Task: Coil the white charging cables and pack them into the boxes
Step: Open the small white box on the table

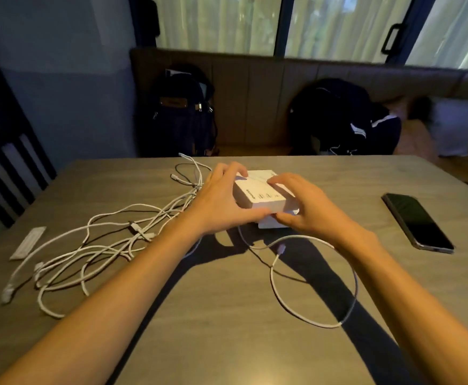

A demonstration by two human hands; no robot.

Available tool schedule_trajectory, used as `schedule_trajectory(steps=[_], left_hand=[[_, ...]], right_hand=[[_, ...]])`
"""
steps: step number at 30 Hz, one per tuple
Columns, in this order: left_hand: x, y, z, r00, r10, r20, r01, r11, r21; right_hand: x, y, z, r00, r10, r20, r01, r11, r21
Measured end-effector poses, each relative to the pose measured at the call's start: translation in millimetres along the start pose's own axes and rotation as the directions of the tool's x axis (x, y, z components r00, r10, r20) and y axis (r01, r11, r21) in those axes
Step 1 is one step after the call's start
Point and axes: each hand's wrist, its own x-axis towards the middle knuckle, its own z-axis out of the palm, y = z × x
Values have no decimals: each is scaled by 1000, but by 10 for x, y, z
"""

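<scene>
A small stack of white boxes [257,194] stands in the middle of the wooden table [227,343]. My left hand [221,198] grips the top box from its left side, fingers over the far edge and thumb at the near edge. My right hand [302,202] holds the same box from the right, thumb under its near corner. A tangle of several white charging cables [110,240] lies to the left of the boxes. One more white cable [310,276] lies in a loose loop in front of the boxes, under my right forearm.
A dark phone [417,220] lies on the table at the right. A flat white packet [28,243] sits near the left edge. Two dark backpacks [182,112] rest on the bench behind the table. A dark chair [7,168] stands at the left.
</scene>
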Motion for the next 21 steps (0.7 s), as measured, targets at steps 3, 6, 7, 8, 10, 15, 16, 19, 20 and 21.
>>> schedule_trajectory(steps=[3, 6, 7, 8, 10, 15, 16, 19, 20, 21], left_hand=[[-235, 45, -61, 994, -56, -97, 46, 993, -107], [-406, -9, -95, 988, -124, -97, 84, 936, -342], [-455, -39, -94, 989, -124, -81, 84, 922, -378], [-491, -73, -79, 990, -122, -72, 81, 906, -415], [-530, -109, -57, 983, -161, -86, 96, 856, -507], [-506, -144, -18, 963, -262, -63, 176, 789, -589], [-526, -159, -12, 965, -258, -46, 184, 792, -582], [-612, -239, -57, 966, -257, 16, 220, 793, -568], [-630, -268, -101, 965, -258, 40, 234, 785, -574], [-641, -288, -148, 965, -253, 67, 244, 780, -576]], right_hand=[[-65, -185, -31, 994, -38, -100, 45, 997, 66], [-99, -317, 11, 980, 3, -198, 38, 979, 203], [-104, -337, 39, 977, 35, -212, 25, 962, 273], [-112, -344, 69, 973, 65, -221, 15, 939, 345], [-118, -336, 145, 970, 112, -217, 4, 881, 473], [-84, -294, 313, 950, 243, -198, -37, 714, 699], [-75, -280, 331, 948, 261, -181, -47, 680, 732], [-62, -236, 400, 948, 297, -114, -99, 618, 780], [-65, -222, 432, 949, 297, -106, -107, 619, 778], [-74, -207, 463, 951, 292, -102, -109, 626, 772]])
